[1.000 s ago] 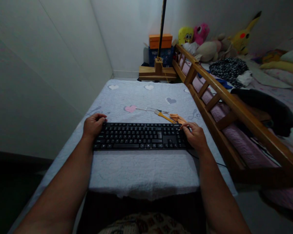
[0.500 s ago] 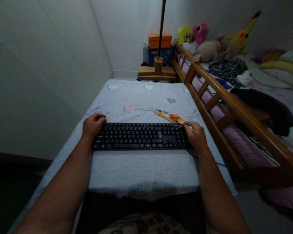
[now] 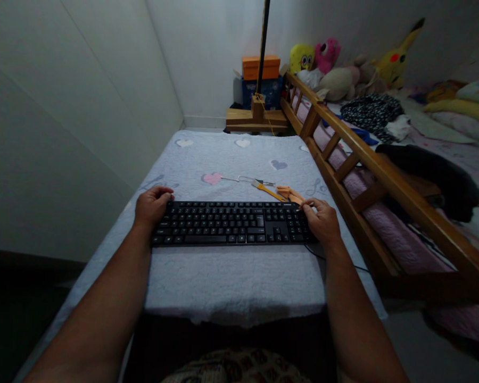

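One keyboard [image 3: 223, 224], laid between, is held by the curled left hand [image 3: 150, 206]. Its right end is touched by the half-curled right hand [image 3: 322, 219], grip unclear.

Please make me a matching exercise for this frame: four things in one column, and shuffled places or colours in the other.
Things:
1. Keyboard
2. Brush
3. Left hand
4. Right hand

Places or colours:
A. At the end nearer the wooden bed rail
B. Black, lying between the two hands
C. Yellow handle, lying beyond the keyboard
D. At the end farther from the wooden bed rail

Pairs: 1-B, 2-C, 3-D, 4-A
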`<state>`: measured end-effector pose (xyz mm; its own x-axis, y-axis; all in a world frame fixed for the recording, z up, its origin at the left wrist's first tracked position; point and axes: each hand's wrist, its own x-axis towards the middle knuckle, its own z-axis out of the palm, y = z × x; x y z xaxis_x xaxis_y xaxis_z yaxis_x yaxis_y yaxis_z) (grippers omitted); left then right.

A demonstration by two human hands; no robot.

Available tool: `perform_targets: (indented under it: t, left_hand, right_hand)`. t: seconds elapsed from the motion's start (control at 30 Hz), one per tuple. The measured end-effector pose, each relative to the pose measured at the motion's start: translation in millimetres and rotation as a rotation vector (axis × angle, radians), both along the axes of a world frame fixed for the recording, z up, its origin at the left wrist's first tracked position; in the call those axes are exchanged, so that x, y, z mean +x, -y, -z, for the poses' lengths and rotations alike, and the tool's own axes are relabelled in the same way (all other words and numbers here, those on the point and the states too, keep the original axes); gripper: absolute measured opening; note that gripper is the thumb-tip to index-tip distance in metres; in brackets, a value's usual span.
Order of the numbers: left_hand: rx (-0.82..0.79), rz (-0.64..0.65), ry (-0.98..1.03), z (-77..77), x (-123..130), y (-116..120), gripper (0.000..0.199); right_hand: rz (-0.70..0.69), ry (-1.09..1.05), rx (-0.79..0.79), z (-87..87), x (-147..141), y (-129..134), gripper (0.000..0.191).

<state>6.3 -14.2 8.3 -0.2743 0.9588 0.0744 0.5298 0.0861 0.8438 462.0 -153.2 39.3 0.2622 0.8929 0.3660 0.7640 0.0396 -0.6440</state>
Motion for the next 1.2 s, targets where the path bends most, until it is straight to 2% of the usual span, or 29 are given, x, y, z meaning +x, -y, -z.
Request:
perform_targets:
  t: [0.9,1.2]
  left_hand:
    - [0.012,0.018,-0.011,2.6,-2.9,-2.4,0.022]
    - [0.026,0.019,-0.019,-1.9,0.2,0.5,0.019]
  right_hand:
    - [-0.028,-0.036,-0.001,2.5,3.5,1.0,0.020]
    - [0.004,-0.020,0.027,6.0,4.5,0.3,0.021]
